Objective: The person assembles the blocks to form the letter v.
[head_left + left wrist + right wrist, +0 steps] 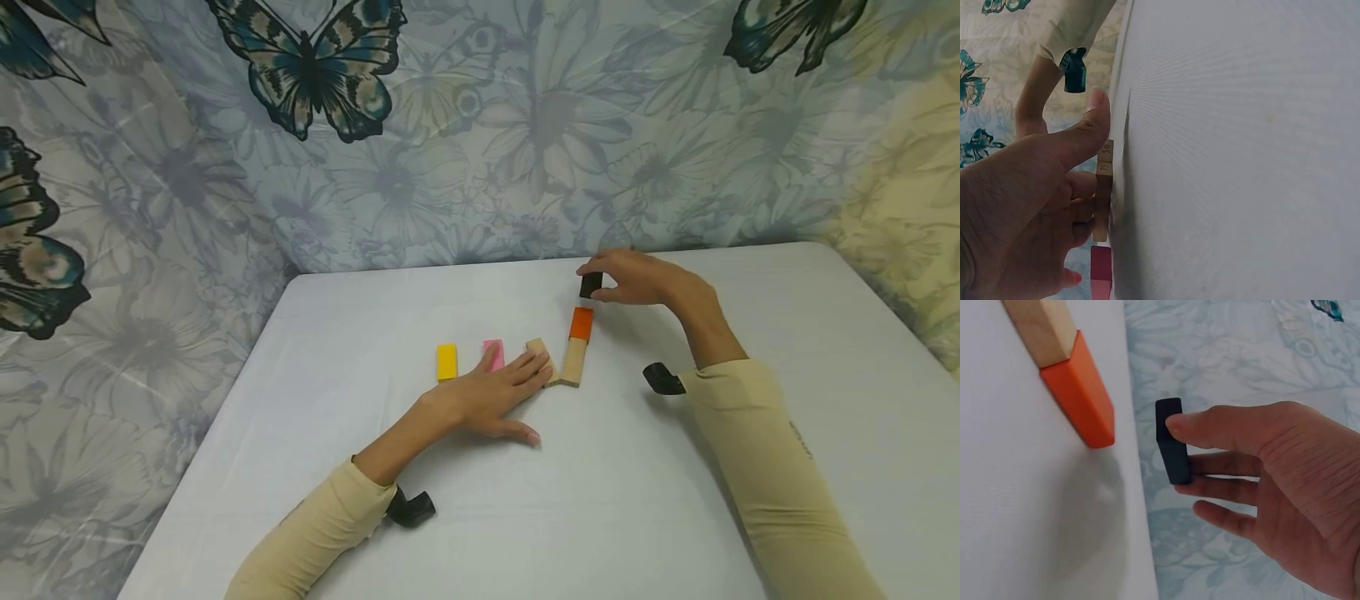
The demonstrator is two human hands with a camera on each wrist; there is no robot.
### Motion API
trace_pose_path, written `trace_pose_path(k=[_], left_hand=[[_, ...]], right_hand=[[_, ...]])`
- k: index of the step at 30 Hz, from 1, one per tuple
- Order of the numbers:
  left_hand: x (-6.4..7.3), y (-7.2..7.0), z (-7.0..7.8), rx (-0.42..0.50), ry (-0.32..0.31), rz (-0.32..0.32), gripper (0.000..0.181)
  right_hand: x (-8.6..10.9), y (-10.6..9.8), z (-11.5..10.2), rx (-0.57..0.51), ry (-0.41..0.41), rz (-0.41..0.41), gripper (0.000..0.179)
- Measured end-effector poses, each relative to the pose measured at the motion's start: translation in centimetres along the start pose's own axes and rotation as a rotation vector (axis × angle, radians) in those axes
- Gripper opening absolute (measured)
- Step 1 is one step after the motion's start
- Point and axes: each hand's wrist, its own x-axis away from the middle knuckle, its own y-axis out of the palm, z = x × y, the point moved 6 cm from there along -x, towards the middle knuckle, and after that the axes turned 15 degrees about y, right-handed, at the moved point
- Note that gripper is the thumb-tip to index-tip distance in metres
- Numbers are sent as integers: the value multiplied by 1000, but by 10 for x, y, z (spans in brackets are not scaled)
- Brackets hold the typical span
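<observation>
My right hand (636,279) pinches a small black block (591,285) between thumb and fingers, just beyond an orange block (581,323). In the right wrist view that black block (1172,440) hangs apart from the orange block (1080,397). The orange one meets the end of a plain wooden block (574,362). A second wooden block (536,344) slants beside it, touching near its lower end. Over this slanted block and a pink block (492,347) lies my left hand (487,396), fingers straight and spread, partly hiding both. A yellow block (447,362) lies left of them.
The blocks lie on a white table (600,508) whose far edge runs close behind the right hand. Butterfly-printed cloth (540,125) hangs behind and at the left. Black wrist devices (663,379) stick out from both beige sleeves (765,450).
</observation>
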Motion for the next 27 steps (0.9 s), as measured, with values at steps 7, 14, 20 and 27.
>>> trace_pose_path(k=[7,14,20,27], left_hand=[[2,1,0,-6,-15,-14,103],[0,2,-1,-17,-6,-3,102],[1,1,-2,-17,-16,-7,103],[1,2,-1,-13,-10,-12,104]], right_hand=[[-11,14,6,32,16,-11,42],[-18,26,18,-17,58,-75,43],[-21,31,21,-21,54,-98,45],[-23,37,20,18,12,-91,43]])
